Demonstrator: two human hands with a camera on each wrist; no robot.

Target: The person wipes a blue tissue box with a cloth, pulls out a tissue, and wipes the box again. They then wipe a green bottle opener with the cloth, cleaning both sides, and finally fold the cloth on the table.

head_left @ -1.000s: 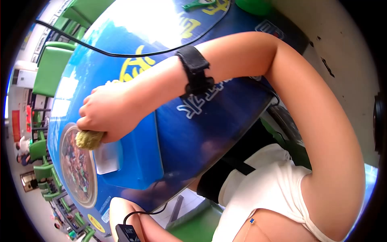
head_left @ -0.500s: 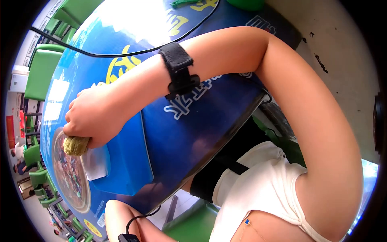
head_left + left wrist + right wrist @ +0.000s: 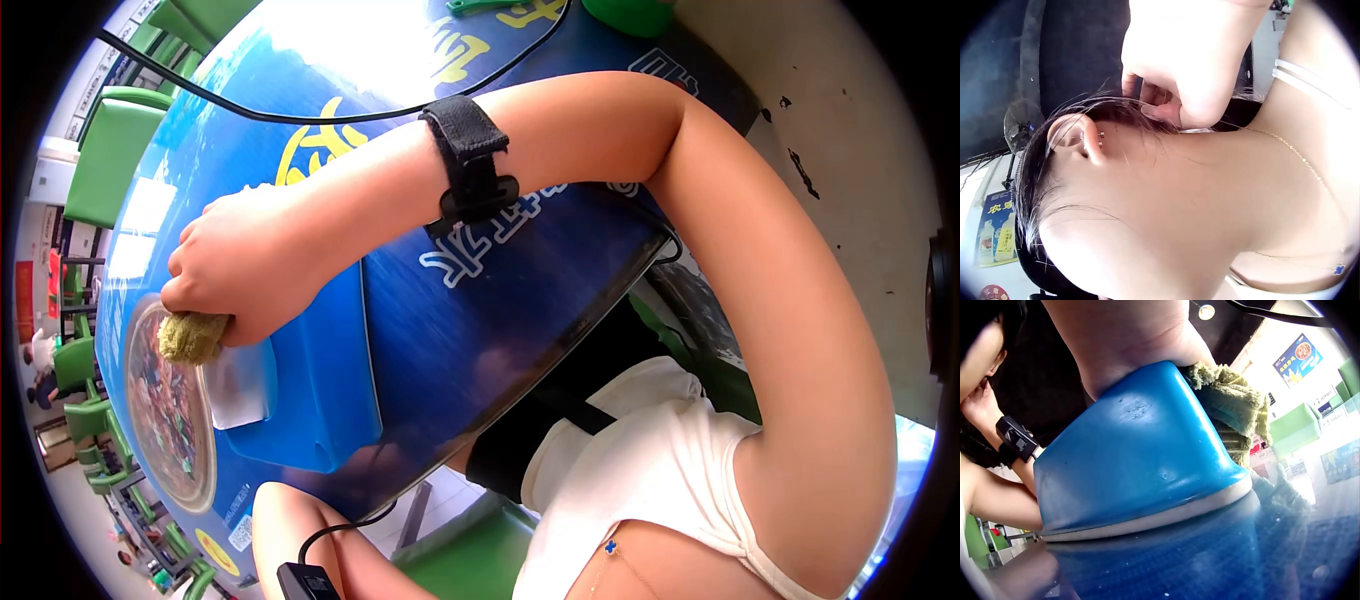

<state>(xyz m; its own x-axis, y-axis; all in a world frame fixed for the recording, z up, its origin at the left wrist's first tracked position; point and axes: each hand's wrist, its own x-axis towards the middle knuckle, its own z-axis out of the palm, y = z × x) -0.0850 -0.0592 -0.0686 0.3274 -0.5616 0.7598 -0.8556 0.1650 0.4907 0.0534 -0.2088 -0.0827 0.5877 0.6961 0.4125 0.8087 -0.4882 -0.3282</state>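
Note:
In the head view, my right hand (image 3: 245, 260) is curled over a greenish, textured cloth (image 3: 192, 338) beside a blue box (image 3: 330, 400). The right wrist view shows the cloth (image 3: 1235, 403) bunched under the fingers of the right hand (image 3: 1132, 344), past the upper edge of the blue box (image 3: 1129, 450). My left hand (image 3: 1188, 62) is at dark hair (image 3: 1122, 115) behind an ear, its fingers bent and the thumb touching the strands. Whether it pinches the hair is unclear.
A glossy blue table (image 3: 480, 340) with printed lettering is crossed by a black cable (image 3: 250, 116). A round picture (image 3: 165, 420) lies beside the box. Green chairs (image 3: 120, 160) stand beyond the table. A green object (image 3: 630, 12) is at the top edge.
The head view has shifted, so arm and table appear somewhat farther left than a second ago. My right hand keeps hold of the cloth; its movement over the table is slight.

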